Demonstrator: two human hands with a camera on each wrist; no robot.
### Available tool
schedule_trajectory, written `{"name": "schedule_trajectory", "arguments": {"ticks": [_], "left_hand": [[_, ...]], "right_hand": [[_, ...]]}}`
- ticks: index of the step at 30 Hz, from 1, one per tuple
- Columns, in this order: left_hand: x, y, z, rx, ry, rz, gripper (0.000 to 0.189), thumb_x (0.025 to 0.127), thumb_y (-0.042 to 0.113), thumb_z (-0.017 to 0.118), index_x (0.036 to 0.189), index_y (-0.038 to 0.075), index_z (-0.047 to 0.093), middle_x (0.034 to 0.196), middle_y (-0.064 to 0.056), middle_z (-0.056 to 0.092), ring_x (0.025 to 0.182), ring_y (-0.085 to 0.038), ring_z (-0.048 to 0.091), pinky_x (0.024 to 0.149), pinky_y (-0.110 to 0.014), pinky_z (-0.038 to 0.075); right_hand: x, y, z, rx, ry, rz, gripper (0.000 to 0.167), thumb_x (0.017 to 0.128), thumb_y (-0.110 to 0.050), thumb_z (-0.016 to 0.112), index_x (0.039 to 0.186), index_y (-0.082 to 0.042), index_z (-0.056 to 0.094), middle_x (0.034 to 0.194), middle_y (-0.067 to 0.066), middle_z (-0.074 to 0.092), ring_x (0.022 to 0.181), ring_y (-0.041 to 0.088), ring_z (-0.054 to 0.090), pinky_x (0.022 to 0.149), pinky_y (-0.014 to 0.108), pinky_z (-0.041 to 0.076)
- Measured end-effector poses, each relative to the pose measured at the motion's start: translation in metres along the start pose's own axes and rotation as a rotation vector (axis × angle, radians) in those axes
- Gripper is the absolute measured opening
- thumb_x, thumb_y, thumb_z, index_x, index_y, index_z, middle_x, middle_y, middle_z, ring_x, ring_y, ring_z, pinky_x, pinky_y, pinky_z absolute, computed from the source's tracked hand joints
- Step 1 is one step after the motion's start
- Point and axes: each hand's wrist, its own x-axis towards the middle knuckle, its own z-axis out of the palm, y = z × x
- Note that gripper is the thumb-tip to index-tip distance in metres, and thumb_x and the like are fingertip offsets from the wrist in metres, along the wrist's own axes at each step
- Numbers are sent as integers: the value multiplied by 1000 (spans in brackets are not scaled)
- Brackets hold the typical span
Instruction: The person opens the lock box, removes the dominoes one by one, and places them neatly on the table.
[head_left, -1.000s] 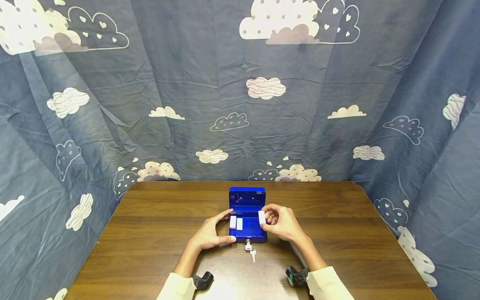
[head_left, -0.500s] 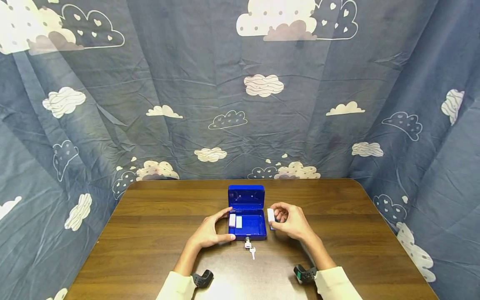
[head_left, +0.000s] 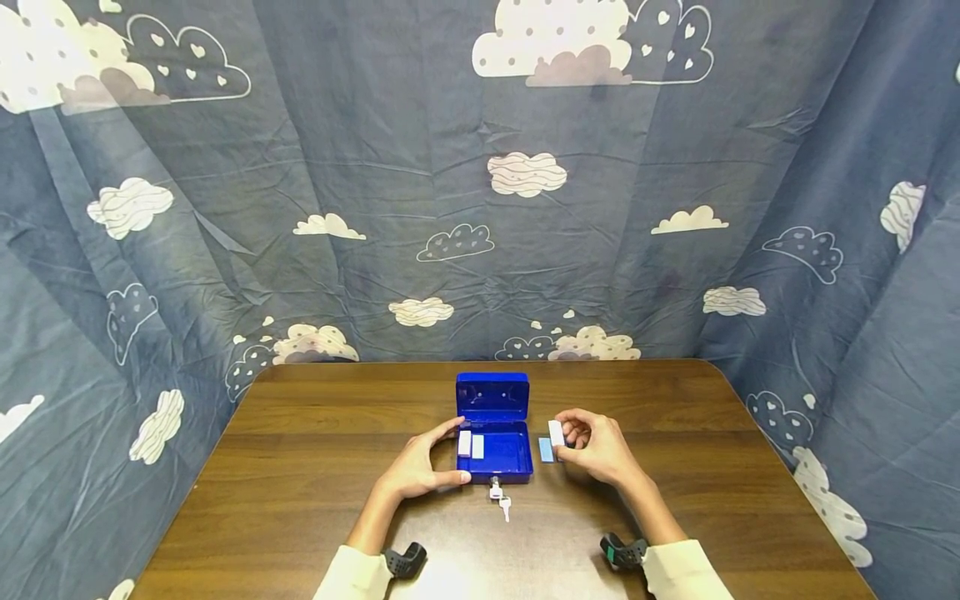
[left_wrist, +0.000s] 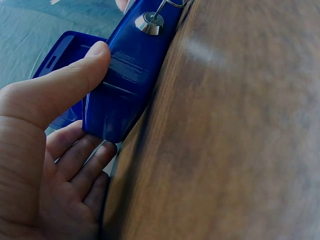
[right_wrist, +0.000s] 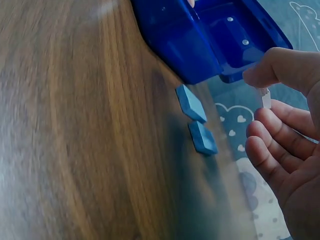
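A blue cash box [head_left: 495, 479] stands with its lid [head_left: 492, 392] raised. My left hand [head_left: 416, 467] holds its left end, thumb on the front and fingertips at the back corner. Inside, at the left, lie a white-pink block [head_left: 465, 443] and a pale blue block [head_left: 478, 447]. Right of the box, my right hand [head_left: 596, 446] pinches a small white block [head_left: 556, 432] between thumb and fingers, above the table. Under it, two blue blocks lie on the wood; the right wrist view shows the nearer-to-box block [right_wrist: 191, 103] and the other block [right_wrist: 203, 138].
A key sits in the lock [left_wrist: 150, 23] on the box front, and a second key [head_left: 506, 507] hangs from it. The wooden table [head_left: 300, 467] ends at a cloud-patterned curtain [head_left: 375, 208] at the back and sides.
My right hand has moved right with the white block, from over the box's right edge to beside it. Blue blocks on the table have come into view. The left hand stays put.
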Motion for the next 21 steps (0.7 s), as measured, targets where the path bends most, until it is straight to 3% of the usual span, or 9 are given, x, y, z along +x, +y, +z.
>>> {"name": "schedule_trajectory", "arguments": {"ticks": [21], "left_hand": [[0, -1, 1, -3, 2, -7, 93, 77, 37, 89, 156, 17, 45, 148, -9, 60, 136, -25, 57, 117, -55, 40]], "right_hand": [[-14, 14, -11, -37, 35, 31, 40, 72, -1, 85, 109, 3, 71, 87, 14, 69, 76, 27, 64, 59, 19, 51]]}}
